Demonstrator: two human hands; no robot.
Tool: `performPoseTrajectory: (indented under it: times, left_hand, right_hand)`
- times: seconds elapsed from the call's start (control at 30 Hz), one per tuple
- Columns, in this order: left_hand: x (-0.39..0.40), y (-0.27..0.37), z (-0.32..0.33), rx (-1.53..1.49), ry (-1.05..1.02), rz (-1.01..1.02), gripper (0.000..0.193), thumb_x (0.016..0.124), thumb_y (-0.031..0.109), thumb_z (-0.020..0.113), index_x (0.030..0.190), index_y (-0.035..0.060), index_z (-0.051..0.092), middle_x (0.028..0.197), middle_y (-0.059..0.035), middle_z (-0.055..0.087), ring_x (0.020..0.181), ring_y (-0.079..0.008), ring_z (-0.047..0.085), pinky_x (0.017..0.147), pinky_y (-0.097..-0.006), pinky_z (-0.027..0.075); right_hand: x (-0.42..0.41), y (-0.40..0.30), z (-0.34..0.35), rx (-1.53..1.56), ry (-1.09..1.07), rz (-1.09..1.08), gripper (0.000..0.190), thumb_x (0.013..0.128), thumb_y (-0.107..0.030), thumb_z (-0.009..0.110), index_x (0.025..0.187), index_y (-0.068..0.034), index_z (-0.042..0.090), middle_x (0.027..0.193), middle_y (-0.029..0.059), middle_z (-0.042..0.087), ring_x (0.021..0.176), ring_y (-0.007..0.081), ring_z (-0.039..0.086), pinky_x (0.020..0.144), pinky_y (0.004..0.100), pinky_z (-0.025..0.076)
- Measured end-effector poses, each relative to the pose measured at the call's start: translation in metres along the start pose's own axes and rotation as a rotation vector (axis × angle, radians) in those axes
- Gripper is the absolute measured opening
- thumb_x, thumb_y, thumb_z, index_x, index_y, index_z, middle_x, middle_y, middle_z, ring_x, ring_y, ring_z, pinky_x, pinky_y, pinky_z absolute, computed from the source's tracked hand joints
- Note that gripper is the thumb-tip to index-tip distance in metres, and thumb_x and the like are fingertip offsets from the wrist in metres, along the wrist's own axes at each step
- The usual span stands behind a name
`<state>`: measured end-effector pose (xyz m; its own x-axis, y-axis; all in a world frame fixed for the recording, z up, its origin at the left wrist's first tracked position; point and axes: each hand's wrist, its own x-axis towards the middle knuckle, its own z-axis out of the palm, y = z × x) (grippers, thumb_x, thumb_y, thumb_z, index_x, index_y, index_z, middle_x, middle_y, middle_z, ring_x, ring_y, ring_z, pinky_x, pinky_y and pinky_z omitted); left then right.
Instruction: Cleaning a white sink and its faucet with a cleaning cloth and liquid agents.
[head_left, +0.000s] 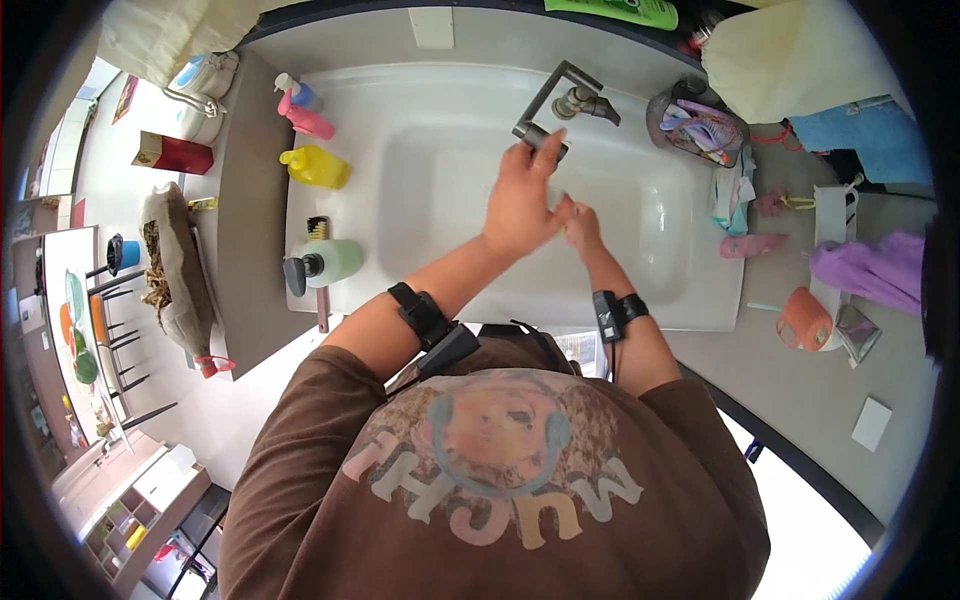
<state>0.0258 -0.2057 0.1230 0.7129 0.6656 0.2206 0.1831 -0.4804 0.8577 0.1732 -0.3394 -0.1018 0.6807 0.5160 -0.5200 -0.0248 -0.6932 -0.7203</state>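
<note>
My left hand (525, 199) is over the white sink basin (450, 202), just below the spout end of the dark swivel faucet (536, 131). Its fingers are spread, and its fingertips come close to the spout. My right hand (583, 225) is beside it, fingers bent, meeting the left thumb side. A small pale, clear patch shows between the hands; whether it is water or an object cannot be told. The faucet's lever (600, 111) is to the right of the spout. Black straps with small devices sit on both forearms.
Along the sink's left ledge stand a pink bottle (307, 120), a yellow bottle (316, 166), a green pump bottle (334, 262) and a brush (318, 228). At right are a mesh basket (694, 127), a pink tube (752, 246), an orange cup (804, 321) and a purple cloth (874, 268).
</note>
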Motion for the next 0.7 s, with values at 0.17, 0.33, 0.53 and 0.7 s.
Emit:
performPoseTrajectory:
  times: [0.17, 0.33, 0.53, 0.7]
  left_hand:
    - [-0.011, -0.005, 0.012, -0.278, 0.014, -0.032, 0.089, 0.077, 0.010, 0.066, 0.154, 0.0028, 0.022, 0.120, -0.0292, 0.058, 0.111, -0.0436, 0.060, 0.095, -0.0440, 0.054]
    - [0.007, -0.009, 0.004, -0.520, -0.183, -0.128, 0.082, 0.081, -0.004, 0.052, 0.156, 0.0022, 0.018, 0.124, -0.0284, 0.061, 0.118, -0.0319, 0.062, 0.094, -0.0382, 0.055]
    - [0.021, -0.016, 0.010, -0.355, -0.489, 0.112, 0.071, 0.082, -0.006, 0.049, 0.151, 0.0034, 0.036, 0.130, -0.0177, 0.063, 0.118, -0.0277, 0.062, 0.099, -0.0351, 0.048]
    - [0.034, -0.051, -0.007, -0.309, -0.205, -0.128, 0.043, 0.079, -0.008, 0.049, 0.117, 0.0021, 0.066, 0.115, -0.0157, 0.069, 0.105, -0.0252, 0.067, 0.091, -0.0358, 0.053]
  right_hand:
    - [-0.009, -0.043, 0.032, -0.010, -0.044, -0.269, 0.033, 0.088, -0.037, 0.063, 0.101, -0.008, 0.072, 0.084, 0.0085, 0.072, 0.082, 0.0238, 0.068, 0.075, 0.0387, 0.051]
    - [0.014, -0.024, 0.010, -0.349, -0.052, -0.220, 0.040, 0.089, -0.032, 0.057, 0.125, -0.015, 0.064, 0.112, 0.0140, 0.071, 0.106, 0.0278, 0.068, 0.087, 0.0425, 0.051]
    - [0.005, -0.001, 0.022, -0.639, -0.107, -0.006, 0.057, 0.089, -0.020, 0.054, 0.145, -0.016, 0.045, 0.120, 0.0197, 0.067, 0.112, 0.0371, 0.063, 0.093, 0.0499, 0.050]
    - [-0.003, -0.017, 0.045, -0.659, -0.074, 0.011, 0.063, 0.088, -0.017, 0.051, 0.150, -0.018, 0.038, 0.121, 0.0203, 0.066, 0.111, 0.0380, 0.064, 0.092, 0.0502, 0.050]
